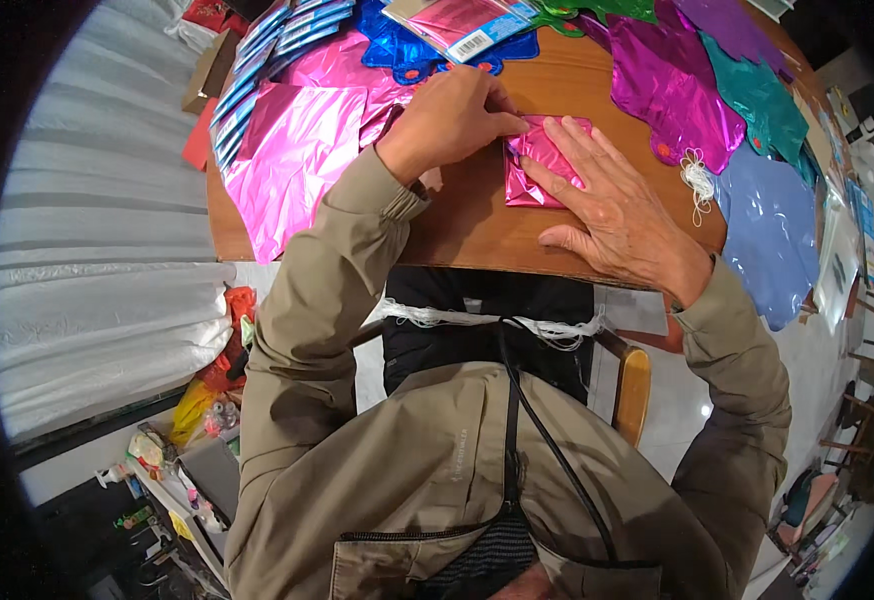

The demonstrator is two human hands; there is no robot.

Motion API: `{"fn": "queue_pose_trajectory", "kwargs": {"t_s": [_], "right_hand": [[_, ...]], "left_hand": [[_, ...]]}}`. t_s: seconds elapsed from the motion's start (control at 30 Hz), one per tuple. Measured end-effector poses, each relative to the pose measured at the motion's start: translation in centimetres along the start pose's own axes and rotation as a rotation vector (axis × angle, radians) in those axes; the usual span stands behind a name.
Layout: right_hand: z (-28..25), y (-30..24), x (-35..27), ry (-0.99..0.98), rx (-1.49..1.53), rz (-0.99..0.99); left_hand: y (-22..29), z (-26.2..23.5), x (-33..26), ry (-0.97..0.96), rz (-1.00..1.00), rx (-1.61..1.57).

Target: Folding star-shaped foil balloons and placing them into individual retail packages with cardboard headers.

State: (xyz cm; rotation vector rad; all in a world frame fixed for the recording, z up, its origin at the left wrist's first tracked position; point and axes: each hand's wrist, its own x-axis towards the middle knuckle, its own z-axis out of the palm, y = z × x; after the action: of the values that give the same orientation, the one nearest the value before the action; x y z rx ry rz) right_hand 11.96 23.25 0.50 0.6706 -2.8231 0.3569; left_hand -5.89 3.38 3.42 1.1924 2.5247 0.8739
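A shiny pink foil balloon (519, 190), folded flat into a small square, lies on the brown table (457, 225) near its front edge. My right hand (612, 205) rests palm down across it, its fingers stretched out and the thumb on the wood. At the square's upper left corner is my left hand (454, 115), with its fingers curled and the thumb and forefinger closed on the foil. The forefinger's tip is partly hidden. Left of that hand, pink foil sheets (292, 160) lie flat and unfolded.
Blue-edged packets (247, 100) are stacked far left, beside blue foil (392, 45) under another packet (467, 25). Magenta foil (672, 85), teal foil (757, 95) and pale blue foil (769, 230) spread along the right. White string (697, 180) lies bunched there; more white strands (487, 318) cross my lap.
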Motion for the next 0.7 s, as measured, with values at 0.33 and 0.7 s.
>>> {"fn": "queue_pose_trajectory", "kwargs": {"t_s": [0.33,0.7], "right_hand": [[0.2,0.2,-0.2,0.013,0.013,0.01],[0.1,0.1,-0.1,0.047,0.01,-0.008]], "left_hand": [[-1.7,-0.5,1.1,-0.051,0.187,-0.217],[-0.9,0.4,-0.1,0.033,0.019,-0.057]]}}
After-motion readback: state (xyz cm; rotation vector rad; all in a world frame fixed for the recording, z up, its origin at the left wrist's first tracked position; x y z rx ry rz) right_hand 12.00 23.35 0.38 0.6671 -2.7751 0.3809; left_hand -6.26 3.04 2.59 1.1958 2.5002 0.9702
